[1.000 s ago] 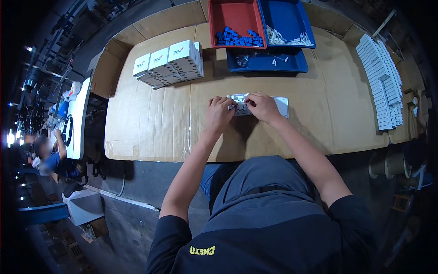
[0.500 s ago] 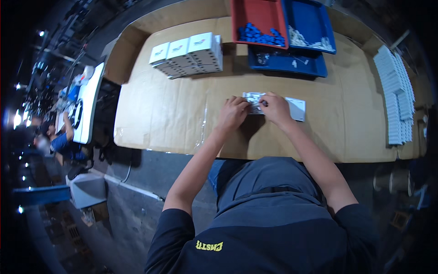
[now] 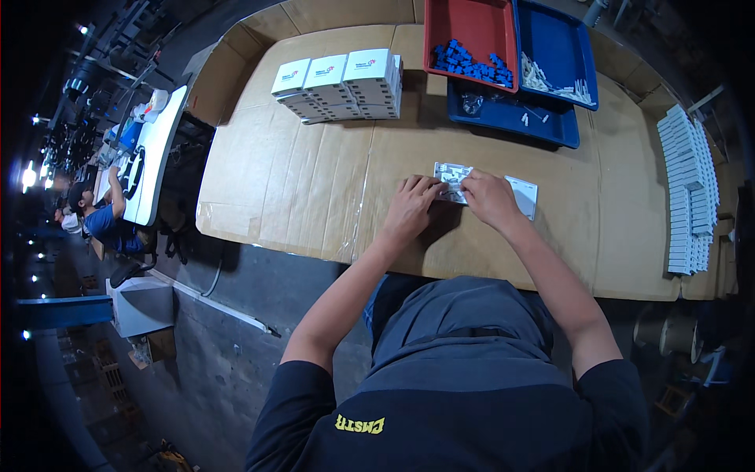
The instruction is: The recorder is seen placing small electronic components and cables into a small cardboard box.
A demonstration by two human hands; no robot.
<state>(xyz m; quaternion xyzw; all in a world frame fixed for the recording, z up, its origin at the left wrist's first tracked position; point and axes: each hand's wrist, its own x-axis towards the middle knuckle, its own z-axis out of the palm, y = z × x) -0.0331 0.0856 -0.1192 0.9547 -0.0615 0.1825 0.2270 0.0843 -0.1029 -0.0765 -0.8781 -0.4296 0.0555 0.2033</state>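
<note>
A shallow white plastic casing (image 3: pixel 451 170) with moulded fittings inside lies open on the cardboard-covered table in front of me. My left hand (image 3: pixel 412 206) holds its near left side, fingers bent and the tips on the casing. My right hand (image 3: pixel 491 197) reaches over its right part, with thumb and fingers pinched together down on the fittings. Whatever sits between those right fingertips is hidden. Just right of that hand lies a flat white cover (image 3: pixel 524 196), partly behind my wrist.
White boxes (image 3: pixel 338 86) are stacked at the back left. A red tray (image 3: pixel 472 23) of blue connectors and a blue tray (image 3: pixel 554 47) of white pieces rest above another blue tray (image 3: pixel 511 122). White casings (image 3: pixel 688 189) are piled far right. A person (image 3: pixel 110 224) sits at a white table leftward.
The view has shifted slightly, moving the scene a little to the right. A small dark piece seen at my right fingertips before no longer shows. Both hands stay at the casing.
</note>
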